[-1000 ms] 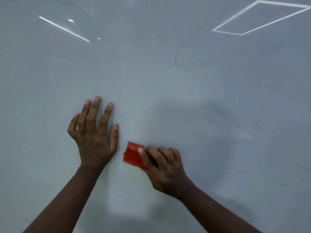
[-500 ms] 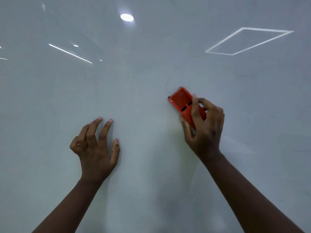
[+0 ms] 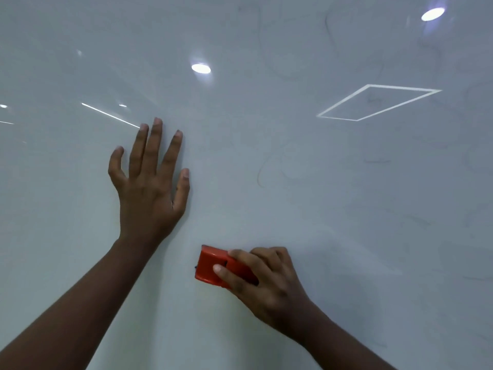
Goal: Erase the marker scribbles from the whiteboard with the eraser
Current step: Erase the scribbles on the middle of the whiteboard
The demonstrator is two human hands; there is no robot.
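A glossy whiteboard [image 3: 306, 214] fills the whole head view. My right hand [image 3: 269, 287] grips a red eraser [image 3: 210, 265] and holds it against the board at the lower middle. My left hand [image 3: 149, 188] lies flat on the board with straight, spread fingers, up and left of the eraser. Faint grey marker scribbles [image 3: 262, 172] curl to the right of my left hand. More faint scribbles [image 3: 330, 30] show near the top right.
Ceiling lights reflect in the board: a round spot [image 3: 200, 68], a second spot [image 3: 432, 14], a thin streak [image 3: 109, 114] and a bright diamond outline [image 3: 373, 102]. Smudged traces lie on the board's right side [image 3: 418, 220].
My right hand swept the eraser up to the scribble and back down to the lower middle. My left hand went from curled fingers to flat, spread fingers on the board.
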